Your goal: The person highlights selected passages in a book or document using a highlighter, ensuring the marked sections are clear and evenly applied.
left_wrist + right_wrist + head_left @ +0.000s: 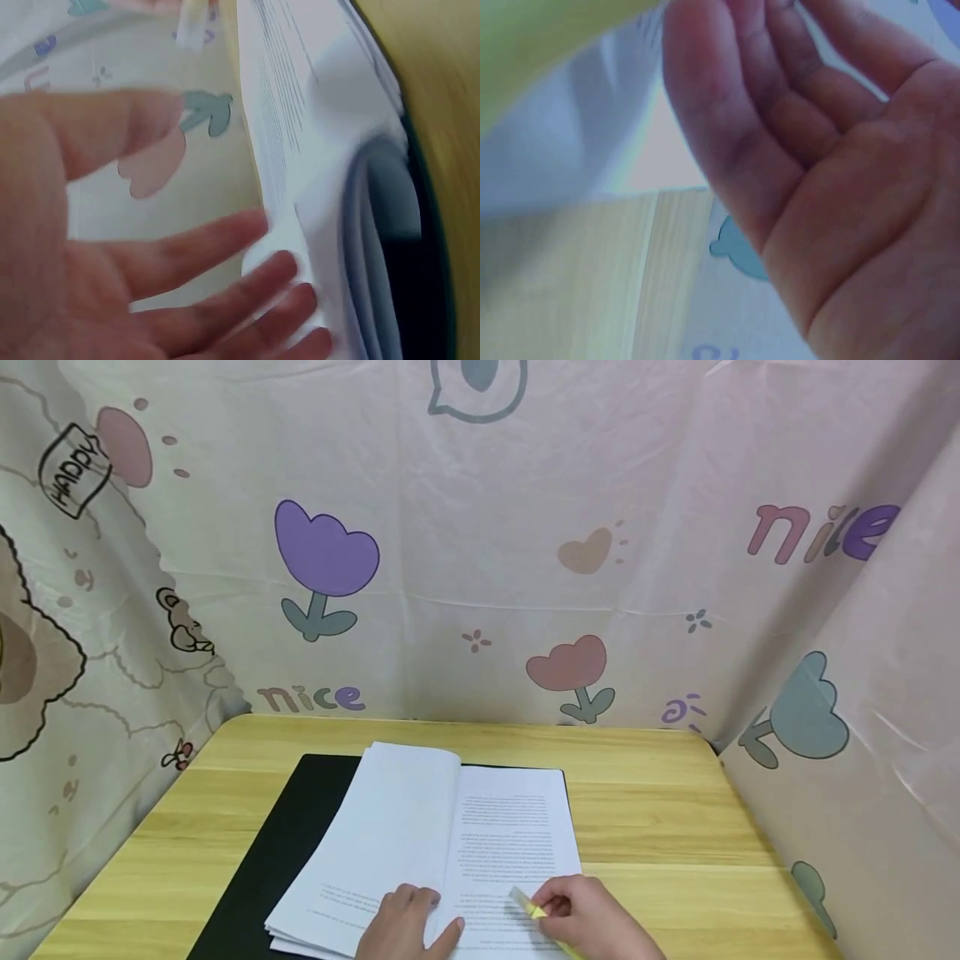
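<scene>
An open document of white printed sheets [517, 827] lies on a black folder [262, 843], its text upside down in the head view. My left hand [405, 922] rests on the pages near the fold, fingers spread and fairly straight; the left wrist view shows its fingers [247, 285] beside the bent-over sheets [352, 217]. Over the right page, my right hand [592, 918] pinches a thin yellow strip with a see-through end [519, 898]. The strip [547, 52] looms large and blurred in the right wrist view; what lies under my fingers is hidden.
A light wooden table [660, 827] carries the folder. Behind it and at both sides hangs a pale curtain [450, 552] printed with flowers and words. The table's back edge meets the curtain.
</scene>
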Demonstrator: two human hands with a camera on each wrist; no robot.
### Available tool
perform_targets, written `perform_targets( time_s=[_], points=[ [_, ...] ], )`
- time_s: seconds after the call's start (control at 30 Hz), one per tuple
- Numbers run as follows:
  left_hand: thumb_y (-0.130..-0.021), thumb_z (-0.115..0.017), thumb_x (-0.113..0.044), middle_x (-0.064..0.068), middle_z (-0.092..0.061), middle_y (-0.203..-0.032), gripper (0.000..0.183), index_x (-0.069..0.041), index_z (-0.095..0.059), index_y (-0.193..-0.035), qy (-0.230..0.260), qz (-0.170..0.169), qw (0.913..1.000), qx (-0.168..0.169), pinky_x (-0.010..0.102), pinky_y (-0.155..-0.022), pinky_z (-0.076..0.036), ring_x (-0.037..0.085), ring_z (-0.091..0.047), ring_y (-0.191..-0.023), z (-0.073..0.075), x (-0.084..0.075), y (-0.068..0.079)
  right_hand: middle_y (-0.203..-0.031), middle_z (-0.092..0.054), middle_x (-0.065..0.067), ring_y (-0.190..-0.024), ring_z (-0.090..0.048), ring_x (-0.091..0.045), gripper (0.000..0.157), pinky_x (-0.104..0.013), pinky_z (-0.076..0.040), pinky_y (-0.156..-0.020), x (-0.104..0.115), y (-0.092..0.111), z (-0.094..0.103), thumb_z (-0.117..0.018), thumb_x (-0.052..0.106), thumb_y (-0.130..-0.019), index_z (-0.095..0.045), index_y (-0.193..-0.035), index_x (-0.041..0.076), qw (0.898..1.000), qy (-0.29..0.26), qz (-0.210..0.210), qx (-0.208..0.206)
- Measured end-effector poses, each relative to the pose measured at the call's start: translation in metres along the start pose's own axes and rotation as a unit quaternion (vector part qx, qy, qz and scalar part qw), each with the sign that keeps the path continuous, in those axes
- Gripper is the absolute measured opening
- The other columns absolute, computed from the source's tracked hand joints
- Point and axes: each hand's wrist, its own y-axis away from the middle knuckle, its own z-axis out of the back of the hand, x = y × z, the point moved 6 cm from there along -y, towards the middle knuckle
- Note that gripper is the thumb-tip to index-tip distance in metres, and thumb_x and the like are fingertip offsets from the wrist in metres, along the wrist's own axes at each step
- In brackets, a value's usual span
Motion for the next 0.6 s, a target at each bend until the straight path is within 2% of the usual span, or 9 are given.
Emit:
perform_targets(
  time_s=[0.1, 0.17, 0.27, 0.33, 0.47, 0.6],
  points=[
    [-0.092, -0.072, -0.051, 0.002, -0.063, -0.100, 0.052, -0.004, -0.072, -0.113, 0.056, -0.032, 0.9979, 0.008, 0.043, -0.079, -0.055, 0.021, -0.059, -0.089, -0.002, -0.011, 0.000, -0.080, -0.065, 0.003, -0.070, -0.055, -0.007, 0.014, -0.019, -0.047, -0.063, 0.006, -0.002, -0.011, -0.074, -0.001, -0.085, -0.077, -0.097, 0.006, 0.999, -0.034, 0.012, 0.034],
    [-0.095, -0.070, -0.047, -0.004, -0.063, -0.097, 0.049, -0.003, -0.072, -0.114, 0.115, -0.065, 0.9909, 0.028, 0.033, -0.070, -0.053, 0.013, -0.057, -0.083, -0.005, -0.018, 0.001, -0.079, -0.067, 0.004, -0.068, -0.055, -0.005, 0.015, -0.018, -0.046, -0.061, 0.011, -0.002, -0.017, -0.074, -0.002, -0.085, -0.078, -0.098, 0.006, 0.997, -0.054, 0.030, 0.052],
    [-0.096, -0.071, -0.039, -0.010, -0.064, -0.089, 0.043, 0.000, -0.072, -0.114, 0.207, -0.117, 0.9693, 0.063, 0.022, -0.060, -0.046, 0.002, -0.053, -0.071, -0.011, -0.027, 0.004, -0.079, -0.068, 0.005, -0.066, -0.055, -0.002, 0.018, -0.016, -0.045, -0.059, 0.017, -0.002, -0.024, -0.071, -0.002, -0.086, -0.080, -0.098, 0.008, 0.992, -0.088, 0.052, 0.079],
    [-0.095, -0.073, -0.031, -0.013, -0.065, -0.084, 0.036, 0.002, -0.073, -0.109, 0.257, -0.141, 0.9530, 0.075, 0.020, -0.057, -0.046, -0.002, -0.054, -0.068, -0.014, -0.030, 0.006, -0.078, -0.068, 0.006, -0.065, -0.055, -0.001, 0.018, -0.015, -0.045, -0.058, 0.019, -0.002, -0.027, -0.070, -0.001, -0.087, -0.081, -0.098, 0.008, 0.988, -0.107, 0.062, 0.092],
    [-0.093, -0.075, -0.022, -0.014, -0.067, -0.080, 0.029, 0.004, -0.072, -0.107, 0.318, -0.158, 0.9304, 0.091, 0.017, -0.056, -0.049, -0.003, -0.057, -0.064, -0.017, -0.031, 0.008, -0.078, -0.070, 0.006, -0.066, -0.058, -0.001, 0.014, -0.015, -0.048, -0.060, 0.022, 0.000, -0.031, -0.072, 0.005, -0.089, -0.082, -0.099, 0.009, 0.982, -0.132, 0.074, 0.109],
    [-0.096, -0.073, -0.018, -0.013, -0.071, -0.081, 0.023, 0.003, -0.074, -0.104, 0.366, -0.176, 0.9080, 0.101, 0.016, -0.057, -0.051, -0.003, -0.059, -0.064, -0.016, -0.032, 0.011, -0.081, -0.071, 0.006, -0.069, -0.061, -0.001, 0.012, -0.017, -0.053, -0.064, 0.025, 0.001, -0.033, -0.077, 0.013, -0.090, -0.081, -0.101, 0.009, 0.978, -0.146, 0.087, 0.118]
  ],
)
